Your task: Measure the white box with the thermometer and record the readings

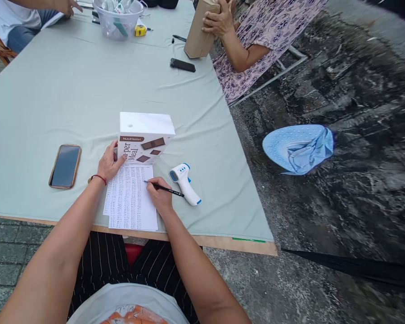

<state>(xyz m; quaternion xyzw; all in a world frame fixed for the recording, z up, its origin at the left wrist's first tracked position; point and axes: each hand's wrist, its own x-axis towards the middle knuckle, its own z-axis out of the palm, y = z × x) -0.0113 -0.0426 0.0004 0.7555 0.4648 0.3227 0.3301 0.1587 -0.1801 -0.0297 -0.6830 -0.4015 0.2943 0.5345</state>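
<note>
My left hand (110, 162) grips the lower left edge of a white box (146, 123) printed with "NutriMotion" and brown bars, its thumb on the front face. The box stands upright on the table, at the far end of some paper sheets (131, 202) filled with columns of small writing. My right hand (160, 196) is closed around a black pen (170, 191), resting at the right edge of the sheets; the pen's tip points left over the paper. Just right of that hand lies a white and blue infrared thermometer (186, 185).
A smartphone (65, 166) lies to the left on the cloth-covered table (70, 94). Farther off are a clear basket (110, 22), a tape measure (140, 30) and a black case (182, 65). One co-worker's hands hold a brown carton (200, 33). A blue hat (295, 146) lies on the ground.
</note>
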